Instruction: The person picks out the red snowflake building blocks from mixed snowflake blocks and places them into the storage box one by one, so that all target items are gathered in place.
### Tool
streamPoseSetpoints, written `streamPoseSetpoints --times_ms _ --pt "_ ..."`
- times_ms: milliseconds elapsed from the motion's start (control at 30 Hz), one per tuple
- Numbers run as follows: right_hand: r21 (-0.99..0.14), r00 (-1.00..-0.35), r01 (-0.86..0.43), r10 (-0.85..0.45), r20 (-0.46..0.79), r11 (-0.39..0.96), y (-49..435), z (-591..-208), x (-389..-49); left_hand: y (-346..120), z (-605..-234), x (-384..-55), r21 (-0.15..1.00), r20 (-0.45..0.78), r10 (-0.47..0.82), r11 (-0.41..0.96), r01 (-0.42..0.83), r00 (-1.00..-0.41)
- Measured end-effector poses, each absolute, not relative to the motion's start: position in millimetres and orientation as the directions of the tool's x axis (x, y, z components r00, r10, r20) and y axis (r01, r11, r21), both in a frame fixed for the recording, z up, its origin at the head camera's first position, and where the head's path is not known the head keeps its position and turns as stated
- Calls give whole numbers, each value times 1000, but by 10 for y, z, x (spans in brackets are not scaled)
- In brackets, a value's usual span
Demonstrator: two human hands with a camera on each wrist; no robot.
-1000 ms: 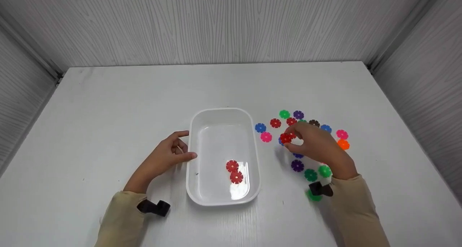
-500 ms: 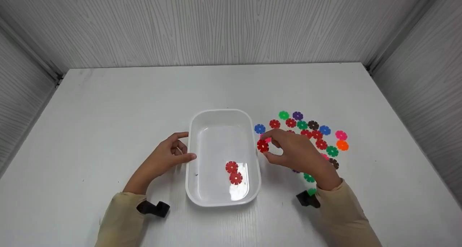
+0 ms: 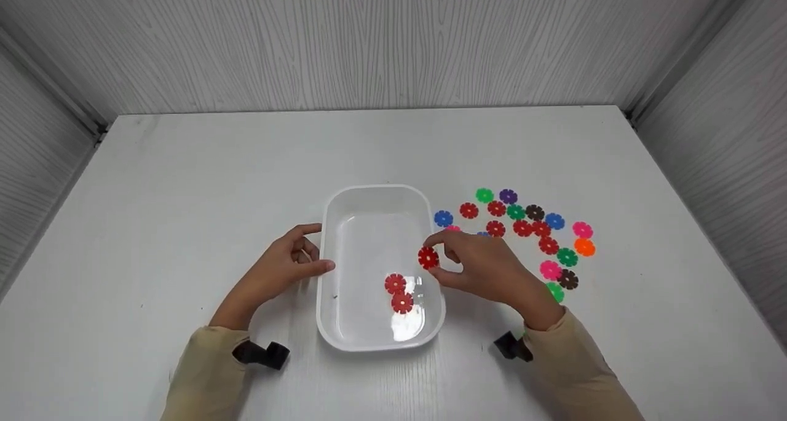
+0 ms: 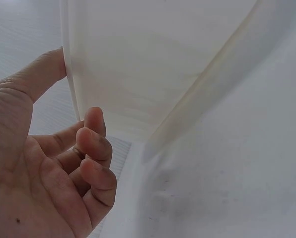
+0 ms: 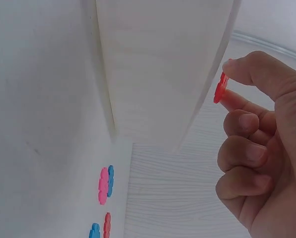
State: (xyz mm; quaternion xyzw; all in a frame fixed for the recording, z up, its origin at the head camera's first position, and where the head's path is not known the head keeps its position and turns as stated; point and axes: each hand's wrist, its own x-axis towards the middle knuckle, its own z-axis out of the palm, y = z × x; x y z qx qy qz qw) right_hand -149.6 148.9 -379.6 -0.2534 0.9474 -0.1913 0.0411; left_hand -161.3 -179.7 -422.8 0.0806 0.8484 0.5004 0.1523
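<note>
My right hand (image 3: 486,264) pinches a red notched plastic disc (image 3: 428,258) between thumb and index finger, over the right rim of the white tray (image 3: 369,341). In the right wrist view this red disc (image 5: 220,88) shows edge-on beside the tray wall (image 5: 158,64), the other fingers curled below. My left hand (image 3: 283,264) holds the tray's left side, thumb lapping over the rim and index fingertip at the edge. The left wrist view shows that hand (image 4: 53,163) against the tray wall (image 4: 133,64), its remaining fingers curled outside. Two red discs (image 3: 398,293) lie inside the tray.
Right of the tray lie several notched discs, among them a blue one (image 3: 443,219), an orange one (image 3: 585,247) and a brown one (image 3: 568,279). My right hand and sleeve hide part of the group. Wood-grain panels (image 3: 393,46) stand behind the white table (image 3: 215,157).
My right hand has carried the red disc leftward from the scattered discs to above the tray's right rim. The left hand and tray have stayed in place.
</note>
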Motion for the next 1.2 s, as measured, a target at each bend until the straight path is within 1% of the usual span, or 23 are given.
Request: streamPoseSetpoints --times_ms 200,333,533,767,867,1000,1100,1200 --pt "-384 -851 -490 -525 16 783 1468 -3820 -1505 -1803 -4226 -1614 874 -182 287 485 -21 -940" --pt "-391 -858 -484 -513 33 783 1514 -3825 -1519 -1801 -4231 -1611 880 -189 293 474 -30 -937" --pt "-493 -909 -377 -416 33 784 1693 -3816 -1613 -1798 -4239 -1612 876 -187 289 482 -26 -939" --pt "-603 -939 -300 -340 50 739 2019 -3858 -1791 -1805 -4229 -1621 873 -185 284 487 -25 -941" --pt "-635 -951 -248 -310 15 732 2138 -3902 -1873 -1809 -4221 -1615 871 -184 283 490 -23 -941" --pt "-648 -962 -155 -262 -72 746 2272 -3982 -1959 -1809 -4221 -1612 873 -177 287 488 -15 -941" --pt "-636 -964 -92 -228 -135 766 2368 -4031 -2003 -1807 -4229 -1614 874 -172 291 486 -10 -941" --pt "-607 -961 -59 -210 -181 793 2448 -4053 -2036 -1807 -4232 -1618 878 -176 293 479 -15 -940"
